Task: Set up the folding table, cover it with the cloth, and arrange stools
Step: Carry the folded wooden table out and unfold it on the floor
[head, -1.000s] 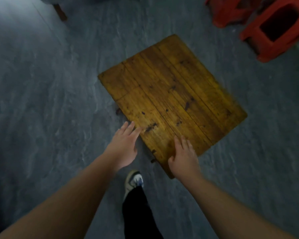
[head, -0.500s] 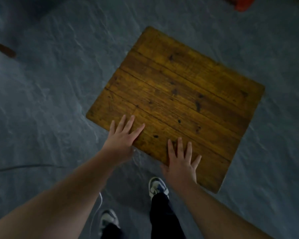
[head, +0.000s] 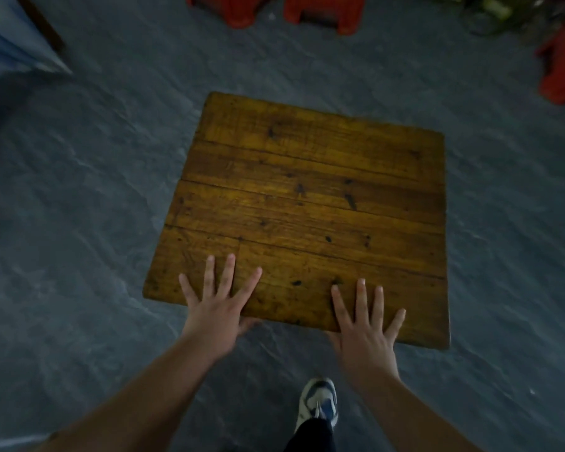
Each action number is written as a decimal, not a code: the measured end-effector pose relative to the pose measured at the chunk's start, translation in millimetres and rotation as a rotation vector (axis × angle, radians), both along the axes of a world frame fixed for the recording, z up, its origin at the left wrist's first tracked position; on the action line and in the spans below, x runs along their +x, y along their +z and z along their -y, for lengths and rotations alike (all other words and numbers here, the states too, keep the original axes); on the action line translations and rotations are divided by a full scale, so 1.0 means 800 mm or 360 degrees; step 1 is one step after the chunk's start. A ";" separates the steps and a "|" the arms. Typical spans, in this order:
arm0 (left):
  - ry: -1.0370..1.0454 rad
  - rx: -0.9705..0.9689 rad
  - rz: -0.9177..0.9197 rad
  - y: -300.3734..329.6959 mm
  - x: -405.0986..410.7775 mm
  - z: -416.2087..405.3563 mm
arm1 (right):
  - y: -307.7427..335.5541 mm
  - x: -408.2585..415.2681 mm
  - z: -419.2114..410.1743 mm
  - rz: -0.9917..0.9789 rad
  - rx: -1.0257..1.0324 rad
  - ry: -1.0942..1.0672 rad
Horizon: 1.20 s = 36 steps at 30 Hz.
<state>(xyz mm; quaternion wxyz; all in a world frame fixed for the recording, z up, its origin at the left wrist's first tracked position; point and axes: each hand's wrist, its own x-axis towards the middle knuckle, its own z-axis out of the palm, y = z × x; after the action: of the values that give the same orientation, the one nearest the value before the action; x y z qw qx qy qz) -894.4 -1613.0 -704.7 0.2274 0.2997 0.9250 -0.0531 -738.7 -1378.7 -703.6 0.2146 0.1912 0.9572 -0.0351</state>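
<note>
surface: wooden folding table top [head: 310,203], planks running across our view, dark knots and stains on it, standing on the grey floor [head: 79,223] in the middle of the view. We see no legs from up here, the top hides them.
left hand: our left hand [head: 216,308] lies flat on the near edge of the surface, toward its near-left corner, fingers straight and spread, gripping nothing. Thumb sits at or under the near edge; we can't tell if it hooks the rim.
right hand: our right hand [head: 366,324] lies flat on the near edge, right of centre, fingers straight and spread, also gripping nothing. Palm overhangs the edge.
stools: two red plastic stools at the top edge of view, one left [head: 230,9] and one right [head: 323,11], just beside each other, well apart from the far edge of the surface. Both cut off by the frame.
other red item: another red plastic thing [head: 561,70] at far right, blurred; we can't tell if it is a stool.
clutter: dim jumble [head: 496,11] at top right, too dark to name.
left side: pale blue-grey furniture or panel [head: 10,44] with a dark wooden leg [head: 43,24] at top left, well apart from the surface.
our foot: one white-and-blue sneaker [head: 318,402] on the floor, just short of the near edge, below the right hand.
in the way: bare floor around all four sides of the surface.
</note>
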 end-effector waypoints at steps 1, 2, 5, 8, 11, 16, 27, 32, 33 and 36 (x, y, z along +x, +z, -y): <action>-0.0012 -0.0008 -0.0007 0.001 -0.001 -0.001 | -0.001 0.000 -0.003 -0.0007 -0.0010 -0.0006; -0.0034 -0.0014 -0.0018 0.001 0.000 -0.002 | -0.003 0.001 -0.004 -0.0011 -0.0016 -0.0002; -0.0046 -0.0054 -0.0073 -0.003 0.000 -0.001 | 0.000 0.002 -0.001 -0.0043 -0.0020 0.0010; -0.0030 -0.0065 -0.0111 -0.008 -0.008 -0.004 | -0.002 -0.007 -0.005 -0.0034 -0.0015 0.0009; -0.0012 -0.0054 -0.0080 -0.009 -0.025 -0.020 | -0.007 -0.022 -0.023 -0.0075 -0.0009 0.0015; 0.0073 0.0025 0.0039 -0.007 -0.065 -0.075 | -0.010 -0.068 -0.082 -0.0089 0.0003 0.0040; 0.0091 -0.0007 0.0157 0.004 -0.092 -0.111 | 0.000 -0.106 -0.121 -0.0037 -0.0044 0.0052; 0.0116 0.0034 0.0173 0.002 -0.093 -0.109 | 0.005 -0.106 -0.121 -0.0025 -0.0064 0.0039; 0.0125 0.0049 0.0177 0.002 -0.093 -0.109 | 0.007 -0.107 -0.121 -0.0027 -0.0069 0.0036; 0.0154 0.0079 0.0226 0.007 -0.096 -0.107 | 0.013 -0.109 -0.119 0.0002 -0.0093 0.0008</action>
<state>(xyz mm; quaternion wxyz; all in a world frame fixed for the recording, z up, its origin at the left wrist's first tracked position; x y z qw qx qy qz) -971.3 -1527.4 -698.8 0.2871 0.2634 0.9210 0.0023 -826.1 -1283.5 -693.2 0.2209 0.1826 0.9560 -0.0623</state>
